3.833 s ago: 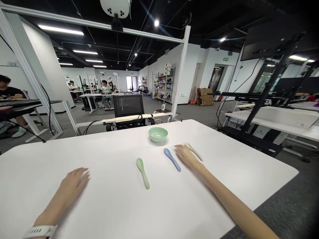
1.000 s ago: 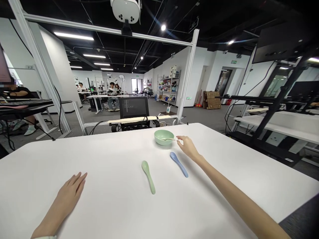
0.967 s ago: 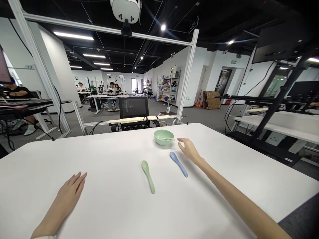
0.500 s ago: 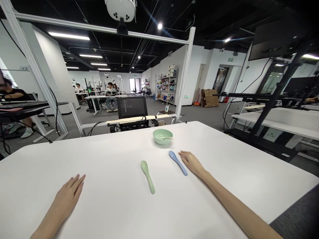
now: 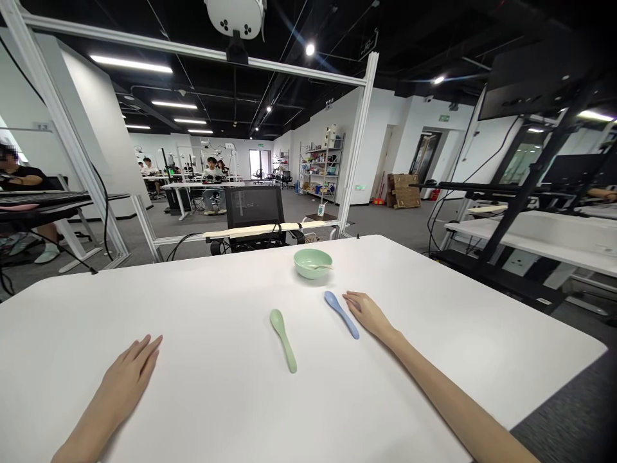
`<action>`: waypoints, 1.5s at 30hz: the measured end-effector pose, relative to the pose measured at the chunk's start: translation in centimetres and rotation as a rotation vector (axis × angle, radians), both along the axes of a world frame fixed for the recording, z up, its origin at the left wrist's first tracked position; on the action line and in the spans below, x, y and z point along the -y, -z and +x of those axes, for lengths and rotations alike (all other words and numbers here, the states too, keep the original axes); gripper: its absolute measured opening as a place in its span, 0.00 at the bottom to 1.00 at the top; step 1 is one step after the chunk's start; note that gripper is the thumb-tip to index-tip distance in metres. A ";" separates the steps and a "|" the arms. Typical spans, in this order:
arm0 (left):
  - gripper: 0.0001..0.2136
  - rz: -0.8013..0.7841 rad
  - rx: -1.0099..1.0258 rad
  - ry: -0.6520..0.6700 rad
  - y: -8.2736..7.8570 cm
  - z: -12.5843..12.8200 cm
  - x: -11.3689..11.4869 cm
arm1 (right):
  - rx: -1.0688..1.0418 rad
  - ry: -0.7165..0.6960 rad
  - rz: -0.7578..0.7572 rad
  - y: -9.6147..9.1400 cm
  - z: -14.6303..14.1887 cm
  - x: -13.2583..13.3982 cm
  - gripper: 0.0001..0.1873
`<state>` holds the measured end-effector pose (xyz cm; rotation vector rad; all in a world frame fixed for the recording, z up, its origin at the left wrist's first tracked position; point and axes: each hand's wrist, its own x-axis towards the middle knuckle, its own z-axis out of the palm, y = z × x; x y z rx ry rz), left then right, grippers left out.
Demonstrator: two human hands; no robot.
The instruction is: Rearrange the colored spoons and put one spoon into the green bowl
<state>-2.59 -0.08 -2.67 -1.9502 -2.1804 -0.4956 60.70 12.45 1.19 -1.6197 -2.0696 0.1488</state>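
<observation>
A pale green bowl (image 5: pixel 312 263) stands near the far edge of the white table (image 5: pixel 216 411), with a cream spoon (image 5: pixel 320 266) lying inside it. A blue spoon (image 5: pixel 341 313) lies in front of the bowl, and a green spoon (image 5: pixel 283 330) lies to its left. My right hand (image 5: pixel 369 314) rests flat on the table, fingers stretched out, right beside the blue spoon and holding nothing. My left hand (image 5: pixel 129 373) lies flat and open on the table at the near left, far from the spoons.
A black office chair (image 5: pixel 253 215) stands behind the table, inside a white metal frame (image 5: pixel 357 141). Desks and a black stand (image 5: pixel 520 193) are at the right. Several people sit at desks in the background and at the far left.
The cream spoon went from the table into the bowl. Over the last second my right hand drew back from the bowl and settled flat beside the blue spoon. My left hand stayed put.
</observation>
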 end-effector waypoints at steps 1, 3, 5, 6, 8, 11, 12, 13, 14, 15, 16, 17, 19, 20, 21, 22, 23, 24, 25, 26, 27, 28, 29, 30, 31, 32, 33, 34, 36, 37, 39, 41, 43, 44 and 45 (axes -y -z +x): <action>0.33 0.001 0.002 -0.003 0.0 0.0 0.0 | -0.003 -0.001 -0.001 -0.1 0.0 0.0 0.25; 0.33 0.005 0.005 -0.006 -0.2 0.2 0.0 | -0.013 0.005 0.016 -0.3 0.0 -0.3 0.25; 0.33 0.005 0.010 -0.006 -0.4 0.4 0.0 | -0.030 0.020 0.069 -0.9 -0.2 -0.8 0.24; 0.32 0.005 0.012 -0.006 -0.5 0.6 0.1 | -0.039 0.029 0.105 -1.3 -0.5 -1.2 0.24; 0.32 0.012 0.015 -0.005 -0.7 0.8 0.2 | -0.052 0.030 0.172 -2.5 -1.2 -2.2 0.23; 0.31 0.024 0.017 -0.001 -0.9 1.1 0.3 | -0.026 0.001 0.210 -5.2 -3.2 -4.2 0.22; 0.32 0.023 0.017 -0.001 -1.0 1.1 0.4 | 0.004 -0.003 0.202 -6.2 -4.0 -5.0 0.21; 0.32 0.021 0.017 -0.003 -1.1 1.2 0.4 | 0.046 0.004 0.187 -7.2 -4.9 -5.8 0.21; 0.32 0.017 0.017 -0.006 -1.2 1.3 0.5 | 0.099 0.021 0.166 -8.2 -5.7 -6.6 0.20; 0.32 0.014 0.016 -0.010 -1.3 1.5 0.5 | 0.160 0.045 0.134 -9.0 -6.6 -7.4 0.20; 0.32 0.012 0.014 -0.015 -1.4 1.6 0.6 | 0.222 0.073 0.094 -9.8 -7.3 -8.1 0.20; 0.31 0.011 0.012 -0.019 -1.6 1.8 0.7 | 0.277 0.099 0.049 -10.4 -8.0 -8.8 0.19; 0.31 0.007 0.008 -0.024 -1.9 2.1 0.8 | 0.346 0.135 -0.039 -11.2 -9.1 -10.0 0.18; 0.31 0.004 0.008 -0.027 -2.1 2.2 0.9 | 0.361 0.145 -0.077 -11.4 -9.5 -10.4 0.17; 0.31 0.000 0.007 -0.029 -2.3 2.4 0.9 | 0.365 0.150 -0.107 -11.5 -9.8 -10.8 0.15; 0.31 -0.004 0.007 -0.030 -2.4 2.5 1.0 | 0.363 0.150 -0.129 -11.5 -10.0 -11.1 0.12; 0.31 -0.007 0.006 -0.032 -2.5 2.6 1.0 | 0.362 0.148 -0.148 -11.5 -10.2 -11.2 0.11; 0.31 -0.007 0.006 -0.032 -2.6 2.6 1.1 | 0.358 0.145 -0.159 -11.5 -10.4 -11.3 0.09; 0.30 -0.009 0.008 -0.032 -2.7 2.6 1.1 | 0.352 0.142 -0.163 -11.6 -10.5 -11.2 0.09; 0.30 -0.012 0.015 -0.030 -2.7 2.6 1.1 | 0.343 0.139 -0.160 -11.6 -10.5 -11.1 0.08; 0.31 -0.016 0.029 -0.029 -2.7 2.6 1.1 | 0.332 0.138 -0.151 -11.7 -10.6 -11.0 0.09; 0.31 -0.018 0.049 -0.026 -2.7 2.5 1.2 | 0.318 0.139 -0.136 -11.9 -10.6 -10.8 0.09; 0.31 -0.015 0.080 -0.023 -2.8 2.5 1.2 | 0.301 0.142 -0.116 -12.1 -10.6 -10.5 0.10; 0.31 -0.006 0.125 -0.018 -2.9 2.6 1.2 | 0.283 0.145 -0.092 -12.3 -10.7 -10.2 0.12; 0.31 0.015 0.189 -0.014 -3.3 2.8 1.3 | 0.268 0.149 -0.069 -12.5 -10.7 -9.9 0.13; 0.30 0.044 0.278 -0.014 -3.8 3.2 1.3 | 0.244 0.149 -0.041 -12.7 -10.8 -9.5 0.14; 0.29 0.076 0.394 -0.021 -4.5 3.8 1.4 | 0.201 0.139 -0.004 -12.8 -11.0 -9.1 0.15; 0.27 0.110 0.544 -0.039 -5.4 4.6 1.5 | 0.134 0.116 0.043 -12.9 -11.3 -8.5 0.15; 0.23 0.132 0.936 -0.102 -7.5 6.9 1.5 | -0.050 0.035 0.161 -12.7 -12.4 -7.1 0.15; 0.19 0.110 1.181 -0.123 -8.6 8.4 1.4 | -0.149 -0.019 0.220 -12.6 -13.1 -6.3 0.14; 0.15 0.031 1.536 -0.128 -10.4 11.3 0.8 | -0.300 -0.136 0.296 -12.2 -15.1 -4.2 0.14; 0.11 -0.053 1.653 -0.098 -11.6 14.0 0.0 | -0.392 -0.249 0.308 -11.9 -17.3 -1.9 0.13; 0.09 -0.136 1.747 -0.065 -12.4 16.2 -0.9 | -0.458 -0.353 0.281 -11.6 -19.5 0.4 0.12; 0.09 -0.174 1.788 -0.044 -12.7 17.2 -1.3 | -0.482 -0.397 0.261 -11.4 -20.5 1.4 0.11; 0.09 -0.210 1.823 -0.022 -13.0 18.0 -1.6 | -0.499 -0.435 0.239 -11.2 -21.3 2.3 0.11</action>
